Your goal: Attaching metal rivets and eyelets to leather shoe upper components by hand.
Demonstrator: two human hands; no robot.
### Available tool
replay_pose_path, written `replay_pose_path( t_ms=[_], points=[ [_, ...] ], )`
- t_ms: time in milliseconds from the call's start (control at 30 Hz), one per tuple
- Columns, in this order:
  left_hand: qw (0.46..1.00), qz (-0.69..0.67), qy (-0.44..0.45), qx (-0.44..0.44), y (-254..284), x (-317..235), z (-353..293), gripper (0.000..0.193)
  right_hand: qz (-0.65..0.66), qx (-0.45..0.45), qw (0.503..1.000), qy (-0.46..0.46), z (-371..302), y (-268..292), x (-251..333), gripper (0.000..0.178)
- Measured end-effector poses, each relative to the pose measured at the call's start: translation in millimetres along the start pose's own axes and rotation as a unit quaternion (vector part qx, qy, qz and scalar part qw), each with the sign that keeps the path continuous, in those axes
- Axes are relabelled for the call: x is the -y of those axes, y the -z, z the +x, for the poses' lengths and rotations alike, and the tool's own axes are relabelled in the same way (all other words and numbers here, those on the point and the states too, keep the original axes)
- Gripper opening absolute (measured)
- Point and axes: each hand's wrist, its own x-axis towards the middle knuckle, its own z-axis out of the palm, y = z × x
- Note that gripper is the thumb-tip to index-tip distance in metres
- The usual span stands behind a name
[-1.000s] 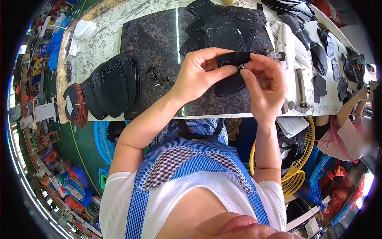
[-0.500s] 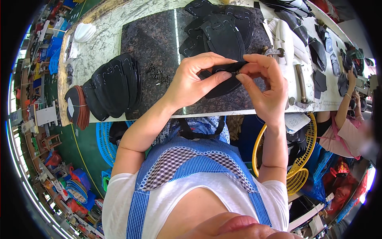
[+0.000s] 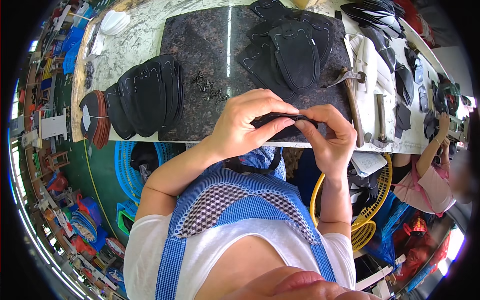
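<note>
Between the thumb and fingers of my left hand and my right hand is the edge of a black shoe-upper piece. Both hands pinch its upper edge close together, over the near side of a dark stone slab. Much of the piece is hidden behind my fingers. Just beyond it lies a loose pile of black tongue-shaped pieces with pale marks along their edges. Left of my hands, similar black pieces stand in a fanned stack. Small black scraps are scattered on the slab.
A hammer lies right of the slab, near a second hammer. White pieces lie beyond them. Tied reddish-brown pieces sit at the left edge. A yellow basket and a blue basket stand below. A co-worker is at right.
My hands and the piece have come nearer to me, off the pile, so more of the pile shows. The piece's edge now lies more level between both pinches.
</note>
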Motion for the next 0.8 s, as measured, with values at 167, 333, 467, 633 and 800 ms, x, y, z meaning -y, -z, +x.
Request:
replay_pose_path(
  t_ms=[167,333,467,633,800],
  points=[
    [0.998,-0.001,0.057,-0.035,2.5,-3.8,-12.5,0.021,-0.037,-0.012,0.999,0.028,-1.5,-13.8,6.7,0.017],
    [0.998,0.016,0.037,-0.042,-0.7,-7.3,-27.7,0.024,-0.056,0.000,0.998,-0.002,-17.2,-24.7,7.1,0.014],
    [0.994,-0.087,0.062,-0.020,1.9,-9.9,-41.4,0.020,0.236,0.114,0.955,-0.137,-24.1,-21.6,-3.0,0.013],
    [0.992,-0.054,0.099,-0.047,37.0,-18.3,-60.4,0.020,0.160,0.148,0.972,-0.083,-9.4,-51.3,8.7,0.015],
    [0.991,-0.027,0.107,-0.074,68.9,-29.0,-74.6,0.021,0.002,0.244,0.966,0.087,19.6,-75.0,18.7,0.016]
  ],
)
